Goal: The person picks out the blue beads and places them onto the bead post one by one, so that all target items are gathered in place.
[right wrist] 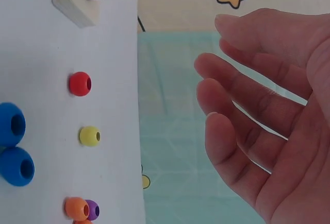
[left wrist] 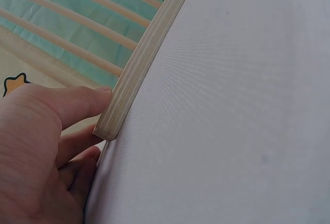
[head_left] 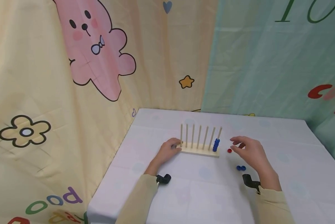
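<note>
A wooden peg rack (head_left: 199, 151) with a row of upright pegs stands on the table. Several blue beads (head_left: 216, 145) are stacked on its rightmost peg. At the rack's left end, my left hand (head_left: 167, 152) pinches the base (left wrist: 139, 67) between thumb and fingers. To the right of the rack, my right hand (head_left: 252, 152) is raised above the table, its fingers loosely bent and holding nothing. A red bead (head_left: 229, 150) lies just beside its fingertips in the head view. Two loose blue beads (right wrist: 12, 124) sit side by side, nearer to me.
The right wrist view also shows a yellow bead (right wrist: 89, 136), an orange bead (right wrist: 77, 208) and a purple bead (right wrist: 93, 210) on the white tablecloth (head_left: 190, 193). Printed curtains (head_left: 162, 62) hang along the table's far and left edges.
</note>
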